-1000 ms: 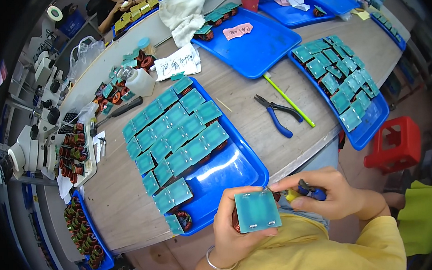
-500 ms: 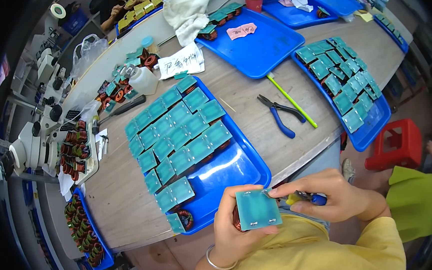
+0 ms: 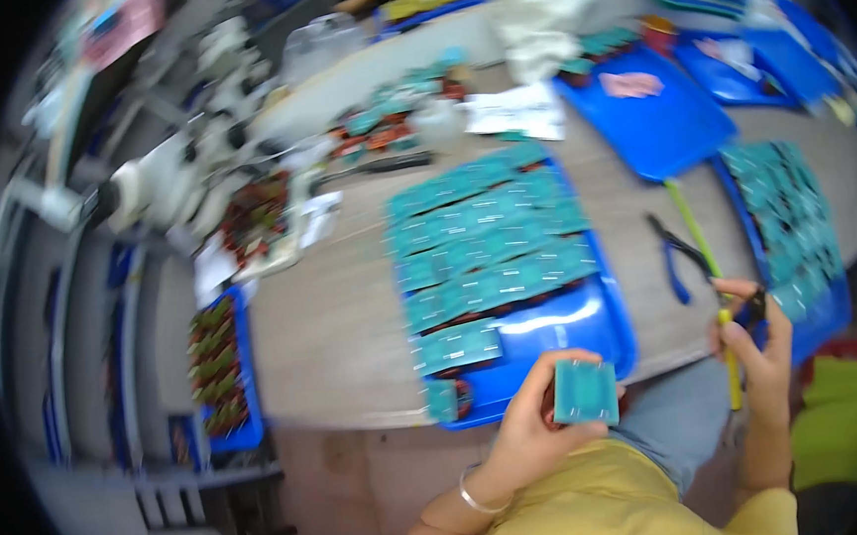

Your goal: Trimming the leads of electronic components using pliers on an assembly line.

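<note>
My left hand (image 3: 538,409) is closed around a coil with a square green circuit board (image 3: 586,393) on it, its board face turned up. Out to the right, my right hand (image 3: 760,344) grips a slim hand tool (image 3: 732,371) with yellow and dark parts; blur hides its exact kind. The two hands are well apart. Just beyond the left hand lies a blue tray (image 3: 562,333) bearing rows of board-topped coils (image 3: 486,239). Near the right hand's fingertips are black-and-blue pliers (image 3: 681,255) and a yellow-green stick (image 3: 689,219) on the table.
At right stands another blue tray of board-topped coils (image 3: 782,203). A blue tray (image 3: 652,123) with a pink slip lies farther back. Left are a blue tray of bare coils (image 3: 219,367) and white microscopes (image 3: 150,188). A white cloth (image 3: 541,26) lies at the back.
The view has swung left, and the picture is blurred. My right hand has left the circuit board and moved away to the right with its tool. My left hand still holds the board-topped coil.
</note>
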Demonstrator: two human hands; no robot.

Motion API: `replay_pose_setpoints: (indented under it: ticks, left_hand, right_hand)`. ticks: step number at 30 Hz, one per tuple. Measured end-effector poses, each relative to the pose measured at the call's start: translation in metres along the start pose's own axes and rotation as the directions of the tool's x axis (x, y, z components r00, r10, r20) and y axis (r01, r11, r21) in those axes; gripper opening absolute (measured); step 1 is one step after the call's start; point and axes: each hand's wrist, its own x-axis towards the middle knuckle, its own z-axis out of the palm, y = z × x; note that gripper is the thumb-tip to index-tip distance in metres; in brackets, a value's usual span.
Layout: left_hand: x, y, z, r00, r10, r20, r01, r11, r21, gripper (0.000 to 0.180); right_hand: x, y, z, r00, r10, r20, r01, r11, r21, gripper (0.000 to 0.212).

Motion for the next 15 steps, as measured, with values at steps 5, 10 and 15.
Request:
replay_pose_setpoints:
  ticks: [5, 10, 15]
  left_hand:
    - [-0.025, 0.014, -0.083, 0.866, 0.282, -0.412, -0.187, 0.948, 0.256, 0.042]
    - [-0.092, 0.056, -0.207, 0.277, 0.656, -0.702, -0.231, 0.755, 0.614, 0.035]
    - [-0.18, 0.073, -0.314, -0.096, 0.872, -0.48, 0.496, 0.46, 0.737, 0.032]
  right_hand:
    - [0.014, 0.067, -0.02, 0.993, 0.098, 0.068, -0.089, 0.988, -0.124, 0.034]
    - [0.023, 0.101, -0.025, 0.994, 0.104, 0.023, -0.102, 0.991, -0.086, 0.034]
    - [0.03, 0.103, -0.028, 0.99, 0.102, 0.095, -0.088, 0.986, -0.143, 0.036]
